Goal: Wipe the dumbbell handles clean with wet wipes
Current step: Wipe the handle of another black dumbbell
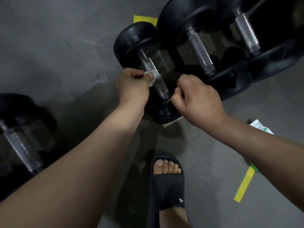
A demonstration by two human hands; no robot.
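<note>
A black dumbbell (136, 41) lies on the grey floor at the centre, its knurled metal handle (148, 65) running down to the right. My left hand (131, 84) pinches a white wet wipe (154, 77) against the middle of that handle. My right hand (195, 99) curls its fingers over the rim of the dumbbell's near head (166, 112), by the handle's lower end. Two larger dumbbells (199, 48) (246, 32) lie side by side to the right. Another dumbbell (21, 145) sits at the left edge.
A wet wipe pack (261, 128) lies on the floor at the right, partly behind my right forearm. Yellow tape strips (243, 186) (144, 19) mark the floor. My foot in a dark slide sandal (166, 183) stands just below the dumbbell.
</note>
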